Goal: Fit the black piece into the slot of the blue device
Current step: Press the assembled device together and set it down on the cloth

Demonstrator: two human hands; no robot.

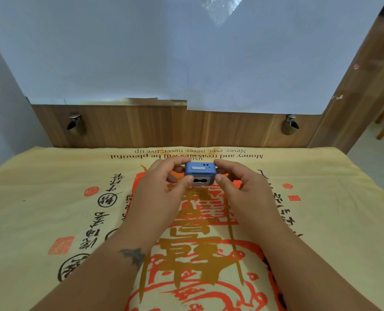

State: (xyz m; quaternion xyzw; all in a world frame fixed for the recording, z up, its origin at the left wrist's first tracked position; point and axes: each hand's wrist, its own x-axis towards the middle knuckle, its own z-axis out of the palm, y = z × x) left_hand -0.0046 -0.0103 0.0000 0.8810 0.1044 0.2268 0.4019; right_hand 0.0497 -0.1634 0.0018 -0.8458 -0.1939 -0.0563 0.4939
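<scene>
A small blue device with a white bar on its top is held just above the table, between both hands. A black piece shows in the light opening on the face turned toward me. My left hand grips the device's left side, thumb on the front lower corner and fingers curled behind. On the opposite side my right hand pinches it, thumb in front and fingers over the back. Whether the black piece sits fully in the slot I cannot tell.
A yellow cloth printed with black, orange and brown characters covers the table. Behind it stands a wooden back panel with two metal fittings, and white paper hangs above. A wooden post rises at the right.
</scene>
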